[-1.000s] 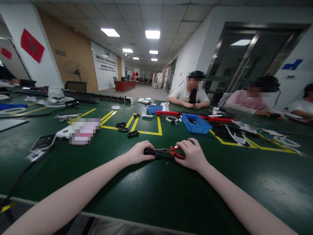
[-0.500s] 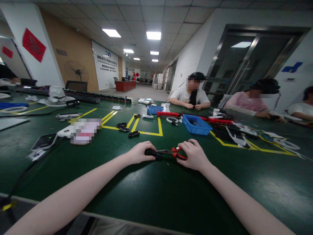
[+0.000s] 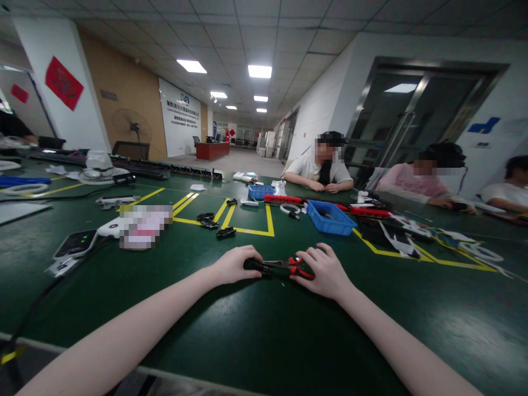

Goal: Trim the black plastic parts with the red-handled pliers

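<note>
Gripped in my left hand point(image 3: 237, 265) is a small black plastic part point(image 3: 256, 268), partly hidden by the fingers; its exact kind is too small to tell. My right hand point(image 3: 324, 269) is closed around the red and black handles of a pair of needle-nose pliers point(image 3: 284, 264). The pliers' jaws point left and meet the right end of the black part. Both hands are just above the green table point(image 3: 247, 335). A tiny white scrap point(image 3: 282, 285) lies below the pliers.
Several similar black parts point(image 3: 226, 233) lie beyond my hands near yellow tape. Farther back stand a blue bin point(image 3: 330, 220) and a smaller blue tray point(image 3: 260, 191). A phone-like device point(image 3: 76, 242) and cables occupy the left. People point(image 3: 319, 170) sit across the table.
The camera view has tilted up slightly, so the scene sits lower. The pliers' jaws stay at the black part, and both hands keep their holds.
</note>
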`<state>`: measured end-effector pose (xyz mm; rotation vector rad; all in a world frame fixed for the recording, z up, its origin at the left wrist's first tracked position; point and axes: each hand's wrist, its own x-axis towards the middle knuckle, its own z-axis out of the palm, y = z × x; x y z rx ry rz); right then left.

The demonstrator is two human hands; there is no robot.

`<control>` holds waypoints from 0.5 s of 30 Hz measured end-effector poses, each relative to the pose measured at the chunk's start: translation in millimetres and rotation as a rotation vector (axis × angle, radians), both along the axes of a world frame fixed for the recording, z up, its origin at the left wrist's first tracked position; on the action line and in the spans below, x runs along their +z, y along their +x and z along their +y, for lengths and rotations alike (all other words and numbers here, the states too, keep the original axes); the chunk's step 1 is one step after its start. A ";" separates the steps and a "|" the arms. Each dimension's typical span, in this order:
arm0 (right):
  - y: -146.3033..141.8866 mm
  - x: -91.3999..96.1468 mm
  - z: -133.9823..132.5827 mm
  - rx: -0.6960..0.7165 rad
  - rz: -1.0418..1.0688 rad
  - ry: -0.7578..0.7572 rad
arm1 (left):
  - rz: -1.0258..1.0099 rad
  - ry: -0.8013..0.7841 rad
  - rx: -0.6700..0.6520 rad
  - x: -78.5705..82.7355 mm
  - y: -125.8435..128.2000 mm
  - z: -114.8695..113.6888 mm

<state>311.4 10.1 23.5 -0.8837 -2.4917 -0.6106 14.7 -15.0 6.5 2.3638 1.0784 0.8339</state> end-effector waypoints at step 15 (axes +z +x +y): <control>2.3 7.7 2.3 -0.003 -0.017 0.022 | -0.003 0.014 -0.027 -1.4 2.6 0.3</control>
